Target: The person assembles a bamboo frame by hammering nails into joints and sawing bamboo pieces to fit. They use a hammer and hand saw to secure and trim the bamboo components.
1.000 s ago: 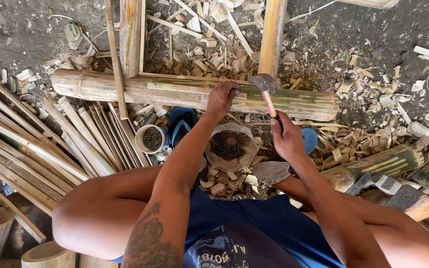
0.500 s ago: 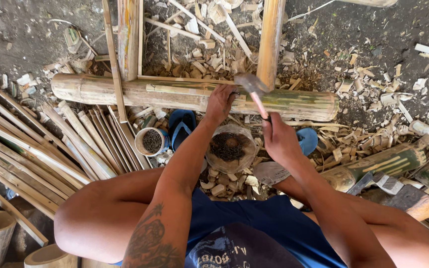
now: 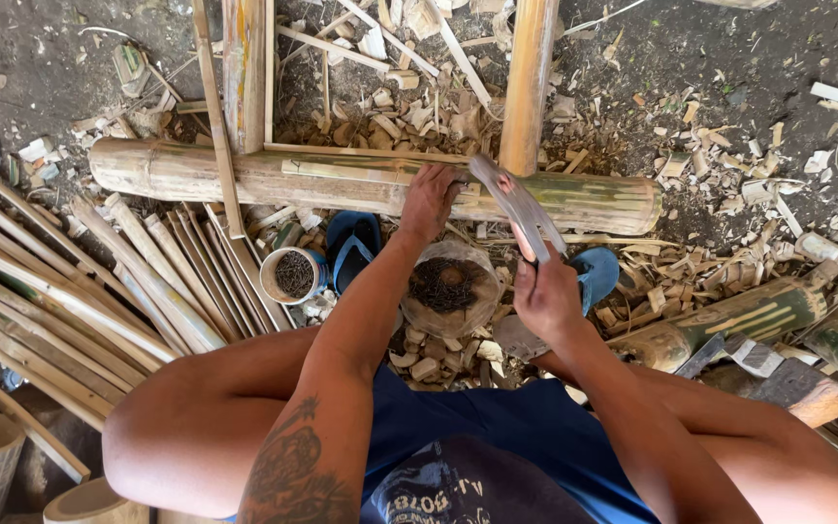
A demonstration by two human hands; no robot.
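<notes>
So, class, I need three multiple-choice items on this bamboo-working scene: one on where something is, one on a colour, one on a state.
1. Where does the left hand rest?
A. on the horizontal bamboo pole
B. in the cup of nails
C. on the person's knee

2. What colour are the sandals below the pole?
A. red
B. blue
C. white

3. How is the hammer in the right hand?
A. lying on the ground
B. raised above the pole
C. stuck into the pole

Answers: 1 A, the fingers press on the pole's top; 2 B, both sandals are plainly blue; 3 B, its blurred head is lifted, gripped by the handle.
</notes>
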